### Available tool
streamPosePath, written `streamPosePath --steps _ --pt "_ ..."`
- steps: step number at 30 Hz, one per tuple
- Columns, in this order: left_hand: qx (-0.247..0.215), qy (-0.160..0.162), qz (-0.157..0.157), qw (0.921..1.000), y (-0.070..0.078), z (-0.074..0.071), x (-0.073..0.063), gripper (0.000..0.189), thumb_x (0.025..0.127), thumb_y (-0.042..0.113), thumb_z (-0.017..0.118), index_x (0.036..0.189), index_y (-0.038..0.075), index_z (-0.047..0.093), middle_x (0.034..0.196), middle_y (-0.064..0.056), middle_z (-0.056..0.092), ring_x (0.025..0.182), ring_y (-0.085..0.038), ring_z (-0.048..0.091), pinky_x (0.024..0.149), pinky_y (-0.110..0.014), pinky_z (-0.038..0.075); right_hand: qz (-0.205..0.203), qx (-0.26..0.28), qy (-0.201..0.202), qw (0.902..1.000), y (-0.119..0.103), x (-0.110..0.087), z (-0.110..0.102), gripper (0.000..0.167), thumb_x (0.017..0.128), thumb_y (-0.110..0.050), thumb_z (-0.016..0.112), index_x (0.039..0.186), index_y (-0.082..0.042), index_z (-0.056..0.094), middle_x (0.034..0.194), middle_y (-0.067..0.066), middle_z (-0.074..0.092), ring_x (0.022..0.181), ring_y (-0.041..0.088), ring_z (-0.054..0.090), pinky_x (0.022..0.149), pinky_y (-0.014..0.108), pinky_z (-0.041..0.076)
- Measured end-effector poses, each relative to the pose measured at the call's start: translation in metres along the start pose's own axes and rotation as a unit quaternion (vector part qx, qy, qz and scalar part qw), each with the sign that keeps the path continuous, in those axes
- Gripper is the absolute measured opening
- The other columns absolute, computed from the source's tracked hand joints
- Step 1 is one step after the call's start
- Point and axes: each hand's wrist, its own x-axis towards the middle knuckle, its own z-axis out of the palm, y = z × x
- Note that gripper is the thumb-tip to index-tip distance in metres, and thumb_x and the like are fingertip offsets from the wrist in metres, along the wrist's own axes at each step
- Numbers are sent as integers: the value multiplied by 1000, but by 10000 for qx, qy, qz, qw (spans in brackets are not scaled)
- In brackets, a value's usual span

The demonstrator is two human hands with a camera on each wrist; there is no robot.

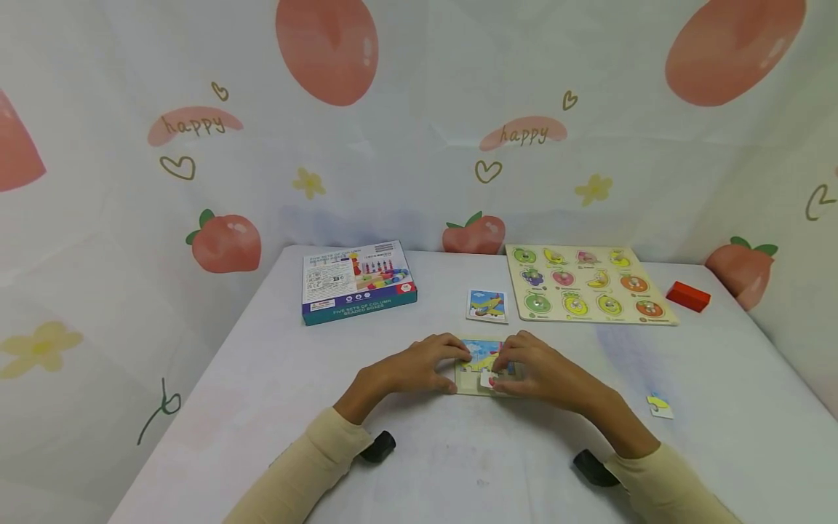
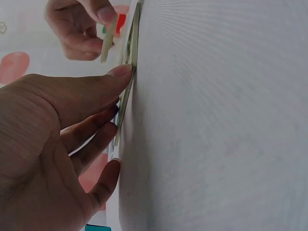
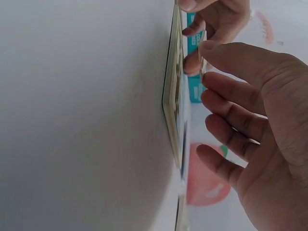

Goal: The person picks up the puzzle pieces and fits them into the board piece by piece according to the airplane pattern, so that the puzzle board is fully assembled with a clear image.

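Observation:
A small jigsaw board [image 1: 467, 383] lies in front of me, its upper part filled with pieces showing blue sky and yellow shapes; bare wood shows along the near part. At its left side my left hand [image 1: 424, 364] steadies it, thumb [image 2: 120, 70] on the near edge and fingertips farther back. Between thumb and index finger, my right hand [image 1: 538, 370] pinches a white-edged jigsaw piece [image 1: 487, 378] over the near part of the board. In the right wrist view the piece [image 3: 202, 57] is seen edge-on, raised above the board [image 3: 172, 96]. The right hand hides the board's right side.
Behind the board lies a square airplane picture [image 1: 487, 306]. A wooden fruit peg puzzle [image 1: 592, 285] sits at the back right, beside a red block [image 1: 688, 296]. One loose jigsaw piece [image 1: 660, 407] lies to the right. A boxed bead set [image 1: 358, 282] stands at the back left.

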Motion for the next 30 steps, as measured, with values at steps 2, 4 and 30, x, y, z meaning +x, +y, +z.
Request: streamPosePath --steps 2,4,30 --pt "-10 -12 -4 10000 0 0 0 55 98 20 78 150 13 61 155 -3 51 149 -24 41 123 -55 35 -35 -20 -54 10000 -1 4 3 12 92 -35 84 97 -26 79 103 -14 67 103 12 56 92 38 54" --pt "-19 -20 -2 10000 -1 -1 0 55 98 20 78 150 13 61 155 -4 51 149 -24 41 123 -54 35 -95 -2 -81 9999 -1 8 5 11 92 -34 84 97 -25 79 101 -14 67 102 11 56 91 38 53" --pt "-134 53 161 9998 -5 1 2 54 96 19 79 147 10 62 153 -5 53 147 -25 44 123 -52 36 31 90 -536 9985 -10 25 15 13 91 -28 85 100 -18 82 100 -12 68 102 11 57 93 38 53"
